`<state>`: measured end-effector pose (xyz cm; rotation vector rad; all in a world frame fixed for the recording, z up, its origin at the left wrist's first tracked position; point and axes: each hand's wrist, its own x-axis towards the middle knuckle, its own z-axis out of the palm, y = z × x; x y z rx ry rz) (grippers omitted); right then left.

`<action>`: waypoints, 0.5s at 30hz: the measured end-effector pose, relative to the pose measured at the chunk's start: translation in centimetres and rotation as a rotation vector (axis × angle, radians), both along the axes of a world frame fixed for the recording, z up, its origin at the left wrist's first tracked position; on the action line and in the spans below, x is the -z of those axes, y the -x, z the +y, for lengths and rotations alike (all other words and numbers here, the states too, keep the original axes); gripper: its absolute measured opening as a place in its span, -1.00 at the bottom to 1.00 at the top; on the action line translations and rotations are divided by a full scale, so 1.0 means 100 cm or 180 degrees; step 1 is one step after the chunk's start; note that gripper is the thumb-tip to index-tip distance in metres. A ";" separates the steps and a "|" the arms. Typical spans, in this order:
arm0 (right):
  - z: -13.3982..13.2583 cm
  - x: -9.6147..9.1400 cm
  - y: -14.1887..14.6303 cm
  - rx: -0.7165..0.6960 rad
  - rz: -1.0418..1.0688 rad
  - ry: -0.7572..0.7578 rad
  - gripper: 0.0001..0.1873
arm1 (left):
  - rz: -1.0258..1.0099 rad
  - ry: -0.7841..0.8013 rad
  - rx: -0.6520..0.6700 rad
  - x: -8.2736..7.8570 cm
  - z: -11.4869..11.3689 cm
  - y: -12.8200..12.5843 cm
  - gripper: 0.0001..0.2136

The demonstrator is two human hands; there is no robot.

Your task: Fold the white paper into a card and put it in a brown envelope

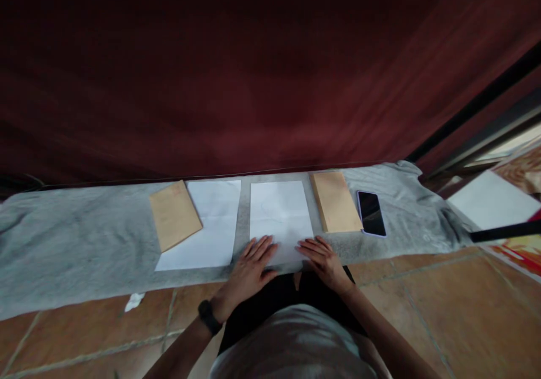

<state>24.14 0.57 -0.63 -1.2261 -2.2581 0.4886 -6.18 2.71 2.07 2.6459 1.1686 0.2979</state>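
Observation:
A white sheet of paper point(279, 207) lies in front of me on a grey cloth. My left hand point(253, 263) rests flat on its lower left corner, fingers stretched out. On the lower right edge of the same sheet lies my right hand point(324, 261), its fingers extended and holding nothing. To the left is another white sheet point(215, 221), partly covered by a tan envelope point(175, 215). Just right of the middle sheet sits a thicker stack of tan envelopes point(336, 201). A phone point(372, 213) with a dark screen lies beside that stack.
The grey cloth point(84, 238) covers a long, narrow surface against a dark red curtain point(253, 86). At the far right, a white sheet point(492, 199) sits near a dark bar point(507, 231). A crumpled white scrap point(134, 301) lies on the tiled floor point(439, 306).

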 end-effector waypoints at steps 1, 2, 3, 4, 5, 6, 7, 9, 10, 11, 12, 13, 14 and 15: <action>0.000 0.000 -0.002 -0.0063 0.0057 0.0009 -0.53 | -0.0068 0.0045 -0.0041 -0.001 0.000 0.006 -0.42; 0.000 -0.001 -0.004 -0.0132 0.0112 0.0023 -0.55 | -0.0148 0.0099 -0.0068 -0.001 0.002 0.012 -0.47; -0.001 -0.001 -0.006 -0.0200 0.0164 0.0041 -0.56 | -0.0240 0.0158 -0.0072 -0.002 0.003 0.019 -0.51; -0.002 -0.002 -0.008 -0.0263 0.0207 0.0061 -0.57 | -0.0342 0.0219 -0.0053 -0.002 0.004 0.024 -0.54; -0.003 -0.003 -0.010 -0.0309 0.0239 0.0075 -0.56 | -0.0447 0.0280 -0.0018 -0.003 0.004 0.029 -0.56; -0.004 -0.003 -0.012 -0.0321 0.0256 0.0079 -0.53 | -0.0556 0.0331 0.0017 -0.003 0.004 0.033 -0.59; -0.005 -0.003 -0.014 -0.0292 0.0262 0.0066 -0.48 | -0.0669 0.0361 0.0033 -0.003 0.004 0.036 -0.62; -0.004 -0.001 -0.017 -0.0197 0.0241 0.0031 -0.37 | -0.0864 0.0369 0.0027 -0.003 0.003 0.039 -0.64; -0.004 0.000 -0.019 -0.0160 0.0225 0.0022 -0.34 | -0.0927 0.0359 0.0009 -0.002 0.003 0.038 -0.63; -0.002 0.001 -0.020 -0.0132 0.0216 0.0018 -0.34 | -0.0968 0.0343 -0.0011 -0.002 0.004 0.037 -0.60; -0.001 0.002 -0.020 -0.0116 0.0215 0.0021 -0.35 | -0.0992 0.0323 -0.0031 0.000 0.004 0.036 -0.57; 0.000 0.003 -0.021 -0.0105 0.0220 0.0028 -0.38 | -0.1002 0.0300 -0.0056 0.001 0.005 0.035 -0.55; 0.001 0.003 -0.021 -0.0087 0.0227 0.0036 -0.41 | -0.1012 0.0268 -0.0092 0.003 0.005 0.035 -0.56; 0.001 0.003 -0.021 -0.0077 0.0229 0.0052 -0.45 | -0.1026 0.0231 -0.0128 0.005 0.005 0.034 -0.60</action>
